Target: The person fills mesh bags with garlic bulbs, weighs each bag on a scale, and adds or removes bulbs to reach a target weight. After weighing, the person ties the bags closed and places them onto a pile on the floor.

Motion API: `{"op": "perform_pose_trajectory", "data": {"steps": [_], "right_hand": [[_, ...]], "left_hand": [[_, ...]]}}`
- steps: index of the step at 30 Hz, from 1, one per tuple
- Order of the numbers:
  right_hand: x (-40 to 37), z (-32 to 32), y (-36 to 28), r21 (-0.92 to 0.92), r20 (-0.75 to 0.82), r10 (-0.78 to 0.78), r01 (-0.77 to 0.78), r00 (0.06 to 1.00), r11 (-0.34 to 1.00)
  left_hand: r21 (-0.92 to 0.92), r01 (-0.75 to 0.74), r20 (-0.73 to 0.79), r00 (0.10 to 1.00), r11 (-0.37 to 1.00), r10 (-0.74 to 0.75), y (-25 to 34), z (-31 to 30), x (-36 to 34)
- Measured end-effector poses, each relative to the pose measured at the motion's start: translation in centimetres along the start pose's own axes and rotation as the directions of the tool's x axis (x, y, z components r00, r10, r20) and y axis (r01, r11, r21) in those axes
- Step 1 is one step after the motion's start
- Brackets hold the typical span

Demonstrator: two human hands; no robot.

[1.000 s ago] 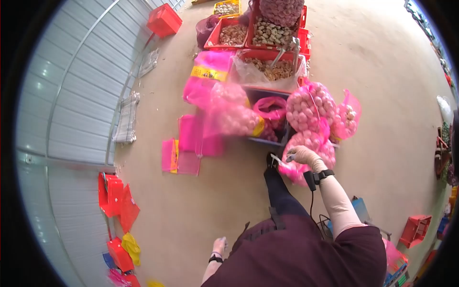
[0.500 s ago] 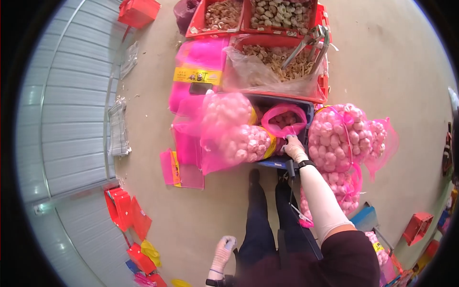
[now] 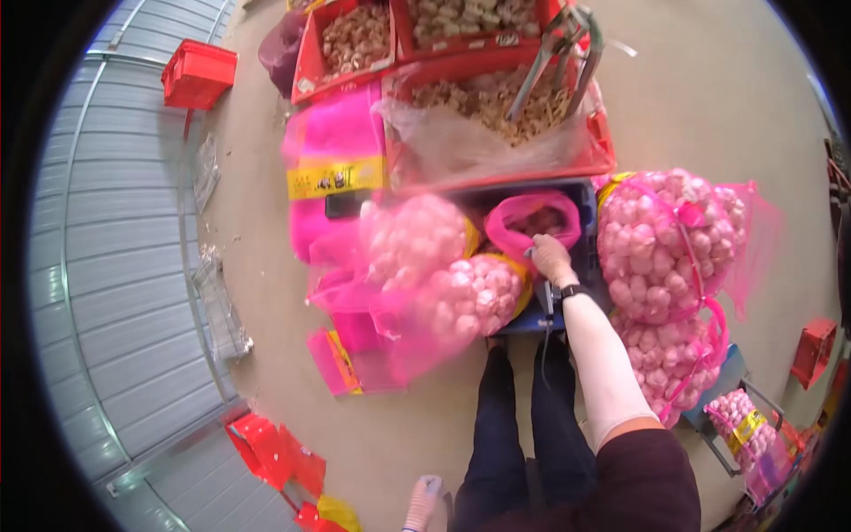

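Note:
My gloved right hand [image 3: 553,259] is closed around a grey corded hand tool [image 3: 550,303], its fingertips right at the near rim of an open pink mesh bag [image 3: 502,232]. Brownish contents show inside the bag, which stands in a dark blue crate [image 3: 581,197]. To the left, a pink mesh bag of garlic bulbs [image 3: 479,293] leans against the crate, with another garlic bag [image 3: 417,235] behind it. My left hand [image 3: 421,505], also gloved, hangs low at the bottom edge, fingers together and partly cut off by the frame.
Red crates [image 3: 607,146] with garlic pieces and loose skins stand ahead, a metal tool [image 3: 550,66] lying across one. Folded pink mesh bags [image 3: 332,133] carry a phone-like black object [image 3: 344,206]. Full garlic bags [image 3: 660,244] stand right. A loaded cart [image 3: 727,465] is lower right.
My view has shifted, so the crates sit higher and the left hand lower in the frame. The right hand remains at the open bag's rim.

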State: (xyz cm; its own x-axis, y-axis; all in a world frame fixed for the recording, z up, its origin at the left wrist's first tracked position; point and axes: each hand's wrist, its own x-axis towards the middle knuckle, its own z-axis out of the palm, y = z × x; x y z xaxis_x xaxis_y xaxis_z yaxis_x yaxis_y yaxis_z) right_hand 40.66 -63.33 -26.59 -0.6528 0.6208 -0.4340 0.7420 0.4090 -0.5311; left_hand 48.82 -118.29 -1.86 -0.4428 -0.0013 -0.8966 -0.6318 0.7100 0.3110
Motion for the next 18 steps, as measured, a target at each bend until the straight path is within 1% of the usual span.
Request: {"op": "perform_pose_trajectory", "data": {"steps": [1,2,3,5,7,9,10,11,12,13,14,15,16,17,18], "right_hand": [[-0.6,-1.5,-1.5,0.048,0.001,-0.010,0.010,1.000,0.999],[-1.8,-3.2,-2.7,0.179,0.059,-0.016,0.005,0.998,0.984],[-2.8,-4.2,-3.5,0.236,0.040,-0.049,0.038,0.998,0.971],[-5.4,-6.6,-5.2,0.100,0.009,-0.184,0.182,0.983,0.978],[-9.1,-9.7,-8.0,-0.080,0.057,-0.338,0.342,0.939,0.936],[-13.8,-12.5,-10.9,-0.072,0.072,-0.481,0.485,0.874,0.872],[-16.0,-13.9,-12.7,-0.115,0.139,-0.494,0.510,0.858,0.852],[-18.7,-15.5,-14.6,-0.154,0.211,-0.495,0.529,0.843,0.834],[-21.5,-17.4,-16.8,-0.154,0.271,-0.488,0.538,0.829,0.829],[-24.4,-18.2,-18.5,-0.147,0.263,-0.467,0.514,0.844,0.845],[-26.8,-19.2,-19.8,-0.156,0.302,-0.498,0.557,0.813,0.816],[-28.6,-20.5,-20.6,-0.175,0.337,-0.518,0.593,0.786,0.786],[-30.6,-21.5,-21.3,-0.194,0.314,-0.487,0.557,0.815,0.808],[-32.7,-22.2,-22.1,-0.196,0.287,-0.475,0.536,0.832,0.821],[-34.5,-23.0,-22.4,-0.203,0.258,-0.466,0.519,0.846,0.830]], "left_hand": [[0.076,-0.011,0.020,1.000,0.997,0.010,0.1,-0.6,1.2],[0.153,-0.021,0.038,0.999,0.988,0.015,-0.1,-1.0,1.7],[0.150,-0.044,0.051,0.998,0.988,0.037,1.2,-1.0,2.0],[0.045,-0.074,0.068,0.995,0.996,0.071,6.0,-0.5,2.2],[-0.072,-0.184,0.079,0.979,0.980,0.190,9.8,-0.3,2.8],[-0.202,-0.319,0.108,0.933,0.926,0.344,15.5,0.3,2.7],[-0.163,-0.461,0.069,0.877,0.873,0.476,19.5,1.2,2.3],[-0.207,-0.476,0.141,0.850,0.855,0.507,23.6,1.5,1.3],[-0.139,-0.544,0.215,0.799,0.827,0.562,26.7,1.6,1.4],[-0.052,-0.699,0.159,0.699,0.713,0.697,28.8,2.8,2.9],[0.012,-0.668,0.254,0.722,0.744,0.644,33.5,3.9,-0.4],[0.170,-0.851,0.216,0.524,0.496,0.824,35.7,6.0,0.0],[0.319,-0.926,0.210,0.278,0.203,0.937,36.4,7.9,0.6],[0.299,-0.936,0.249,0.263,0.185,0.932,36.6,9.2,0.0],[0.194,-0.893,0.407,0.450,0.406,0.795,36.8,10.6,-0.6]]}}
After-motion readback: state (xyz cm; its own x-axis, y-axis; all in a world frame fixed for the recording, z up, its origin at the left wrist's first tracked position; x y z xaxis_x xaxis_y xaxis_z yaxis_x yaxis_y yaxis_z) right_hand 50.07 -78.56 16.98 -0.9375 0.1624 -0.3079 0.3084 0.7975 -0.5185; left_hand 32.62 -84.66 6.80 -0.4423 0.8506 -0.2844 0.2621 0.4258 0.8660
